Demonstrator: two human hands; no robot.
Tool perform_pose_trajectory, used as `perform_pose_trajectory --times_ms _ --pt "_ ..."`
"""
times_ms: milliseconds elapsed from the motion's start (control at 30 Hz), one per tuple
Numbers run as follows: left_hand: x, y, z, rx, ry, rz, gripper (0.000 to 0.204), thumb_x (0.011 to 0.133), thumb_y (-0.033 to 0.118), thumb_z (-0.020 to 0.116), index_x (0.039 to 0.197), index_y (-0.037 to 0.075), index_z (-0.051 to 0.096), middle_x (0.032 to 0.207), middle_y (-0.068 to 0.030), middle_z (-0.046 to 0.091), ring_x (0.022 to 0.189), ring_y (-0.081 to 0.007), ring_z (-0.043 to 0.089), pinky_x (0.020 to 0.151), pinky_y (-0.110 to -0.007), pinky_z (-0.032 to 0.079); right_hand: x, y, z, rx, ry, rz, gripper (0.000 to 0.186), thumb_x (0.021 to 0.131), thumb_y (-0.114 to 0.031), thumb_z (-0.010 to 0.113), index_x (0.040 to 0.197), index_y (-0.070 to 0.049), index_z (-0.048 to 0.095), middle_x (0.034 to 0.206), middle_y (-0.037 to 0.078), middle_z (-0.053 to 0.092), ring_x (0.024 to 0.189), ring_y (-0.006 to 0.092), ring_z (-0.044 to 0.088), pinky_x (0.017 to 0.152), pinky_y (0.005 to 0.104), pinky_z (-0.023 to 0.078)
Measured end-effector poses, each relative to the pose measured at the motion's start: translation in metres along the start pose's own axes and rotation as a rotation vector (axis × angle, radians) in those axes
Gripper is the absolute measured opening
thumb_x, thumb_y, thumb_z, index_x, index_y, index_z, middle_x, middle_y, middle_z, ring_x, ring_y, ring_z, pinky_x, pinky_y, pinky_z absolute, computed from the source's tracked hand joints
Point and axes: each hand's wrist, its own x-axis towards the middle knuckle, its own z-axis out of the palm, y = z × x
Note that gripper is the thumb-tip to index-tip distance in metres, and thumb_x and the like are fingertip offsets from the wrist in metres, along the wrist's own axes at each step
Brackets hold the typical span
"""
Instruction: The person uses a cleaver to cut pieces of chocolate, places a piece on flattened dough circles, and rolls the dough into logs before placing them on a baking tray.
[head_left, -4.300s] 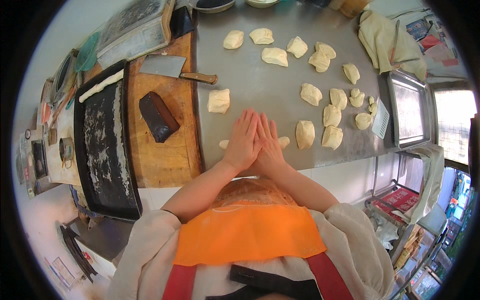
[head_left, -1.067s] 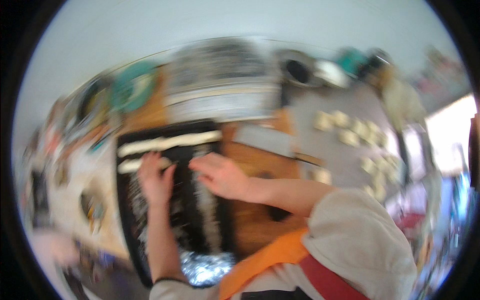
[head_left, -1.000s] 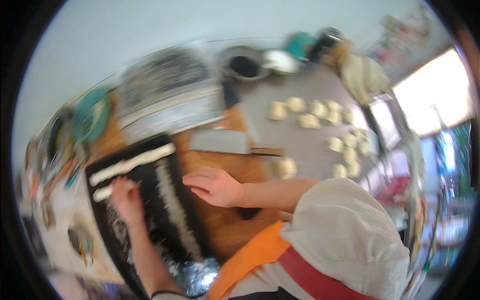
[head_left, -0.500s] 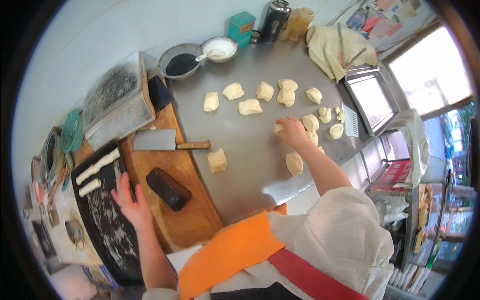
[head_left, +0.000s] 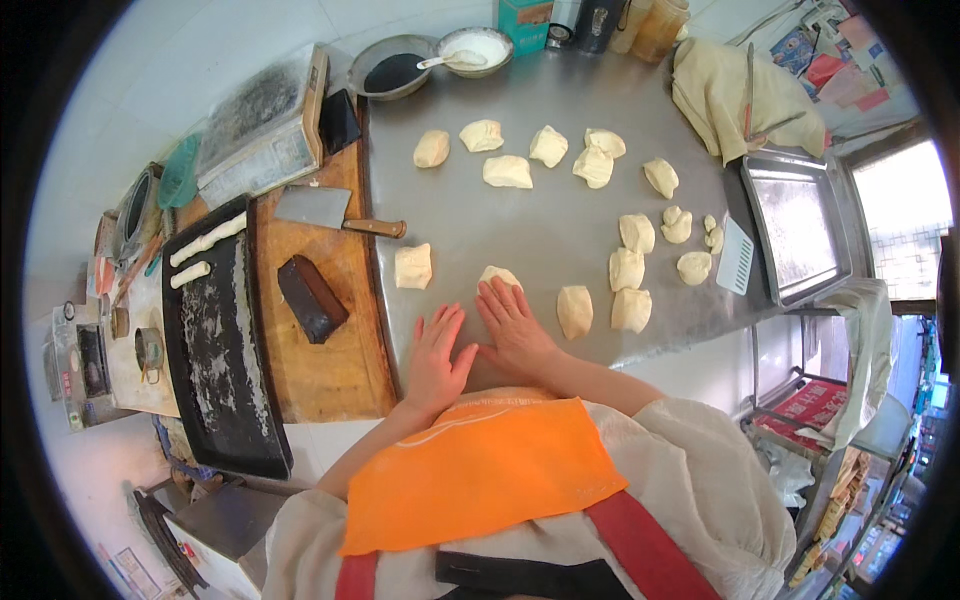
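My right hand (head_left: 516,330) lies flat on a pale dough piece (head_left: 496,273), fingers stretched forward and covering most of it. My left hand (head_left: 436,360) is low over the steel worktop (head_left: 480,220), just left of it, fingers apart and holding nothing. A square dough piece (head_left: 413,266) sits up to the left. Several more pieces (head_left: 627,268) lie to the right and along the back (head_left: 507,171). A cleaver (head_left: 310,207) and a dark brown block (head_left: 310,298) rest on the wooden board (head_left: 325,390). Two dough strips (head_left: 210,240) are on the black tray (head_left: 225,390).
Bowls of black (head_left: 390,72) and white powder (head_left: 475,45) stand at the back. On the right are a cloth (head_left: 725,90), a slotted scraper (head_left: 736,258) and a metal tray (head_left: 795,225). A dusty box (head_left: 255,135) sits behind the board; a rack (head_left: 830,430) stands lower right.
My left hand has moved from the black tray to the steel worktop. My right hand has come nearer, onto a dough piece. The view has turned and steadied; a second, shorter strip lies on the tray.
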Motion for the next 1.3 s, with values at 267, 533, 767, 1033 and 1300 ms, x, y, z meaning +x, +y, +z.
perform_pose_trajectory --times_ms 267,533,767,1033,1300 --pt "0.006 -0.006 0.011 0.025 -0.028 0.016 0.058 0.094 0.019 0.066 0.145 -0.001 0.046 0.152 -0.0194 0.046 0.144 -0.0388 0.039 0.117 -0.060 0.028 0.009 0.013 -0.031 0.176 -0.125 -0.004 0.090 0.089 -0.047 0.068 0.155 0.001 0.031 0.166 0.017 0.024 0.156 0.0341 0.014 0.125 0.0530 0.015" --pt "0.060 -0.043 0.053 0.281 -0.155 0.172 0.071 0.095 0.033 0.063 0.152 -0.002 0.038 0.160 -0.0169 0.036 0.152 -0.0333 0.026 0.122 -0.058 0.018 -0.003 0.031 -0.032 0.057 -0.219 0.087 0.094 0.086 -0.042 0.071 0.158 0.000 0.026 0.167 0.017 0.022 0.156 0.0329 0.015 0.126 0.0527 0.014" --pt "0.075 -0.043 0.046 0.325 -0.175 0.150 0.068 0.095 0.034 0.063 0.149 -0.001 0.043 0.160 -0.0147 0.038 0.150 -0.0307 0.031 0.123 -0.056 0.018 0.018 0.035 -0.041 -0.011 -0.265 0.129 0.099 0.085 -0.048 0.073 0.158 -0.002 0.026 0.167 0.016 0.022 0.156 0.0315 0.015 0.126 0.0506 0.013" --pt "0.052 -0.038 0.042 0.320 -0.273 0.282 0.071 0.095 0.037 0.062 0.151 0.000 0.040 0.161 -0.0129 0.037 0.152 -0.0294 0.028 0.122 -0.054 0.022 -0.005 0.033 -0.044 -0.053 -0.303 0.153 0.101 0.085 -0.047 0.073 0.158 0.000 0.024 0.167 0.016 0.020 0.156 0.0316 0.015 0.126 0.0508 0.015" --pt "0.021 -0.027 0.037 0.279 -0.372 0.229 0.078 0.090 0.032 0.069 0.155 0.003 0.036 0.165 -0.0105 0.028 0.155 -0.0272 0.020 0.124 -0.056 0.016 -0.031 0.022 -0.028 -0.008 -0.269 0.088 0.098 0.088 -0.048 0.069 0.158 0.001 0.023 0.168 0.017 0.017 0.157 0.0312 0.012 0.126 0.0509 0.014"
